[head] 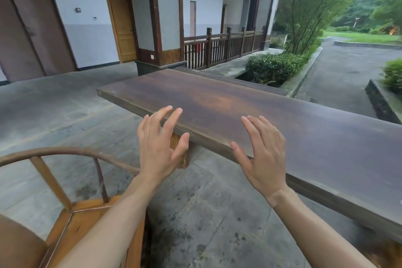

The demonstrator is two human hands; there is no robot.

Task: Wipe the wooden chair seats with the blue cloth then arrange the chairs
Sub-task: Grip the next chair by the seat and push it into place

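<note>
left hand (159, 148): fingers spread, empty | right hand (264, 154): fingers straight, empty | chair (71, 213): lower left, under left forearm, apart from hands | table (239, 111): beyond hands

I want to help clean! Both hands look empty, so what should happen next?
Probably fetch the blue cloth first: the left hand and right hand hover open over the wooden table, no cloth shows, and the wooden chair waits at lower left.

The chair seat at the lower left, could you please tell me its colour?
The chair seat is a warm orange-brown wood, seen in the head view.
</note>
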